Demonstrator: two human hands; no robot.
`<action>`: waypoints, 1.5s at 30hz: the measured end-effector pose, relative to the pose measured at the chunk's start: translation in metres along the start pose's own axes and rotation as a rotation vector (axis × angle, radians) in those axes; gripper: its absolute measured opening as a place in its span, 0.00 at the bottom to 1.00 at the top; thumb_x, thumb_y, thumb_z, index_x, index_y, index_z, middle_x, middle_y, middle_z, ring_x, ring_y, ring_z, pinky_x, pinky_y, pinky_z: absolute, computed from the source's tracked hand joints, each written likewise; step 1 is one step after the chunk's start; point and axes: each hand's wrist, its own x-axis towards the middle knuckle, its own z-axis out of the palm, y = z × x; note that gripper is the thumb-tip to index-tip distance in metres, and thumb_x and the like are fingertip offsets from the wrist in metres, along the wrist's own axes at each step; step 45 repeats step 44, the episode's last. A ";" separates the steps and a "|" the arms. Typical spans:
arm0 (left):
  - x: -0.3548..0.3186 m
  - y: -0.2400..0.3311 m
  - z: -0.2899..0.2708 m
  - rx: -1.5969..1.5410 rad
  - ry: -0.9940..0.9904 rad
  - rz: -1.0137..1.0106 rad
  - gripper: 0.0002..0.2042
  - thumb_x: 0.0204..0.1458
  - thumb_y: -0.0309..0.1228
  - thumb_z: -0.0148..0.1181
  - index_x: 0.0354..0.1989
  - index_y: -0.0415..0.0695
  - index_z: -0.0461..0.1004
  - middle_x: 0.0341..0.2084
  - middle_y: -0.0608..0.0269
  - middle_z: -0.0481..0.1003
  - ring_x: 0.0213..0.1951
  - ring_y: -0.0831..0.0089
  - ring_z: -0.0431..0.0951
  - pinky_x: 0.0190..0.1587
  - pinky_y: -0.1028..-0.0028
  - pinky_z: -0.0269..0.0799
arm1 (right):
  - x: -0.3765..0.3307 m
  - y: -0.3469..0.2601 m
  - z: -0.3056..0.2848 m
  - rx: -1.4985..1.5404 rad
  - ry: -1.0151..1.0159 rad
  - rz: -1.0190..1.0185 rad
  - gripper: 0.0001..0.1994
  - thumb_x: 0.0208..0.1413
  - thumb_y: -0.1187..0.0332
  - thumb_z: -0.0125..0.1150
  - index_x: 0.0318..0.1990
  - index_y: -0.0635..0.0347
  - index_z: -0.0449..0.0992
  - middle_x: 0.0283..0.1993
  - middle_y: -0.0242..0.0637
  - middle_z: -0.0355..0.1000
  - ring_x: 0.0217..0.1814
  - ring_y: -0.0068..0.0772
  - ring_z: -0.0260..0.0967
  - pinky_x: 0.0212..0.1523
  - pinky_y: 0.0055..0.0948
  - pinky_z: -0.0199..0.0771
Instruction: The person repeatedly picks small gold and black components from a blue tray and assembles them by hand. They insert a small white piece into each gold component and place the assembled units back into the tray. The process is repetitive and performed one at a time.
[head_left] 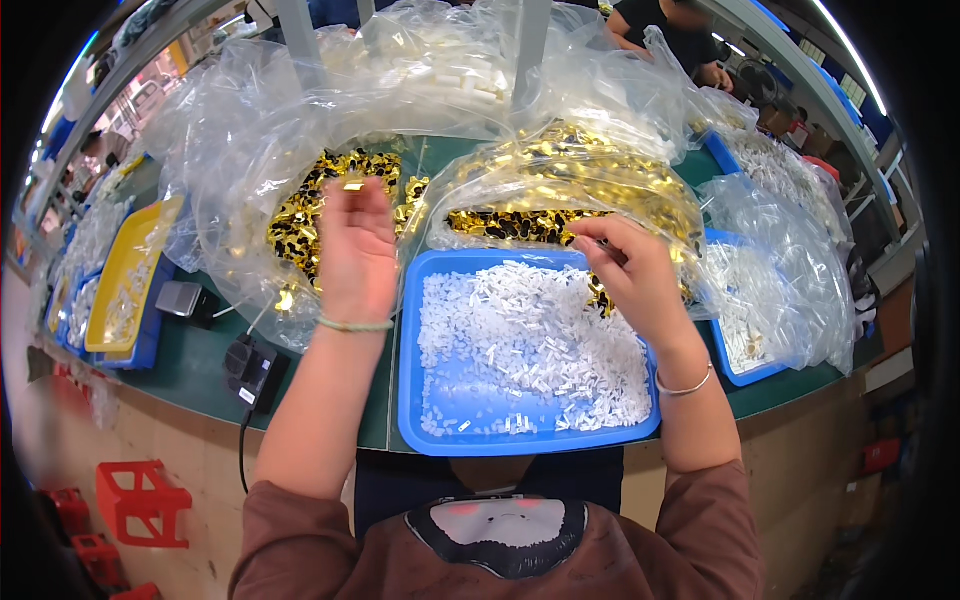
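Observation:
My left hand (358, 245) is raised over the left heap of gold-and-black pieces (295, 225), palm toward me. Its fingers are curled and somewhat blurred, with a small shiny gold piece (352, 185) at the fingertips. My right hand (632, 275) is closed in a pinch above the far right part of a blue tray (408, 350). What its fingertips hold is too small to make out. Many small white plastic pieces (540, 340) lie loose in that tray. Just beyond the right fingertips, a clear plastic bag (600, 175) holds more gold-and-black pieces.
Large clear bags (420, 75) are piled at the back behind grey posts (530, 50). A black adapter (250, 370) with a cable sits left. A yellow tray (125, 280) stands far left, another blue tray (745, 365) right. A red stool (143, 503) is on the floor.

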 end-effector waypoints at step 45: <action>-0.053 -0.025 0.022 0.801 -0.492 -0.424 0.14 0.63 0.35 0.54 0.52 0.40 0.71 0.42 0.61 0.77 0.39 0.79 0.78 0.44 0.78 0.74 | 0.000 0.005 -0.007 -0.236 -0.535 0.108 0.28 0.43 0.69 0.71 0.55 0.58 0.71 0.42 0.45 0.76 0.44 0.41 0.76 0.47 0.35 0.74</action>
